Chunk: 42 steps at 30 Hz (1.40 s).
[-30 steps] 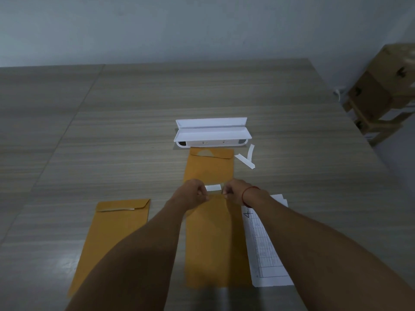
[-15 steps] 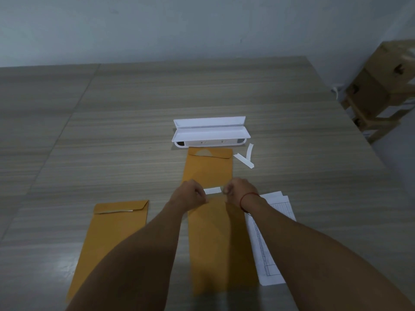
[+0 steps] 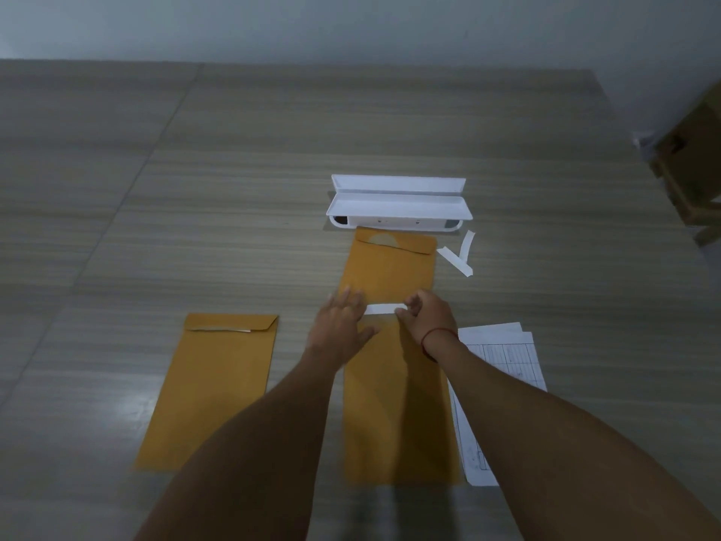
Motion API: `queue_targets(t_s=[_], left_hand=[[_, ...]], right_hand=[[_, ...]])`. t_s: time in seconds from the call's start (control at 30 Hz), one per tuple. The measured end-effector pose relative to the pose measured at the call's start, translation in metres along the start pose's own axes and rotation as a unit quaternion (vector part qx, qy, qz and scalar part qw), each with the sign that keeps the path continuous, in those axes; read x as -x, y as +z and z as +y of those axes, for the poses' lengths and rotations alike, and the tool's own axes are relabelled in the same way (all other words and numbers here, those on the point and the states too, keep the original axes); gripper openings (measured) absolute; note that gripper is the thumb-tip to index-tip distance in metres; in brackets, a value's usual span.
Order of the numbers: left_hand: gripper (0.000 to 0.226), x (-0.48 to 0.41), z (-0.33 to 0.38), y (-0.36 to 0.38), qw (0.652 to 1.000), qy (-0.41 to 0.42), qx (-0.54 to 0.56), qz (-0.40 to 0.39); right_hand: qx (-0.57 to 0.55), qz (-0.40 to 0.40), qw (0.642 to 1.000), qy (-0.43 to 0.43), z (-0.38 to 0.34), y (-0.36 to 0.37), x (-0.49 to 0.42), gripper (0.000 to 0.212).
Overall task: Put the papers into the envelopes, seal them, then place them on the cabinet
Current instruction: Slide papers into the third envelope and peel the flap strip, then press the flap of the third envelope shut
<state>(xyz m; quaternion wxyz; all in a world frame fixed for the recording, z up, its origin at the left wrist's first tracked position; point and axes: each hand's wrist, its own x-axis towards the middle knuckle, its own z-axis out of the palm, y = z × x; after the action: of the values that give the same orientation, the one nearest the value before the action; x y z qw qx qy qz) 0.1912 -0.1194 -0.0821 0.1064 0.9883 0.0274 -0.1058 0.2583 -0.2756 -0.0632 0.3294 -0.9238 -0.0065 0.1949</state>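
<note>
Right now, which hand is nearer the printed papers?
Right. The right hand, pinching the white strip, is just left of the printed papers; the left hand rests farther left, on the envelope.

a wood-grain desk (image 3: 234, 189) carries a white case (image 3: 398, 201) with its lid open. two loose white strips (image 3: 454, 261) lie touching each other near its right end. a brown box (image 3: 694, 150), blurred, stands at the far right beside the pale wall (image 3: 351, 25).

Papers (image 3: 503, 353) right of envelope (image 3: 398, 415)
</note>
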Motion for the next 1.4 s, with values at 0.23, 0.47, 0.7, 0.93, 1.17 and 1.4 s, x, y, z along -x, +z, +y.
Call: queue_targets(t_s=[0.23,0.47,0.7,0.93,1.17,1.4], left_hand=[[0.068,-0.004,0.003,-0.004,0.993,-0.050,0.104,-0.037],[0.072,-0.004,0.001,-0.007,0.989,-0.059,0.130,-0.047],[0.080,-0.003,0.005,-0.007,0.985,-0.081,0.146,-0.052],[0.078,-0.004,0.007,-0.014,0.976,-0.098,0.187,-0.047],[0.074,-0.004,0.013,-0.020,0.979,-0.098,0.174,-0.032],[0.069,-0.004,0.018,-0.025,0.987,-0.066,0.144,0.013]], right_hand=[[-0.005,0.001,0.999,0.052,-0.006,0.002,-0.007,0.012],[0.013,0.015,0.998,0.062,-0.011,0.003,-0.008,0.015],[-0.016,-0.001,0.999,0.042,-0.016,0.001,-0.005,0.011],[-0.078,-0.184,0.980,0.020,0.006,-0.038,0.002,0.025],[-0.259,0.188,0.930,0.179,0.012,-0.054,-0.024,0.021],[-0.134,0.115,0.982,0.071,0.005,-0.040,-0.015,0.031]])
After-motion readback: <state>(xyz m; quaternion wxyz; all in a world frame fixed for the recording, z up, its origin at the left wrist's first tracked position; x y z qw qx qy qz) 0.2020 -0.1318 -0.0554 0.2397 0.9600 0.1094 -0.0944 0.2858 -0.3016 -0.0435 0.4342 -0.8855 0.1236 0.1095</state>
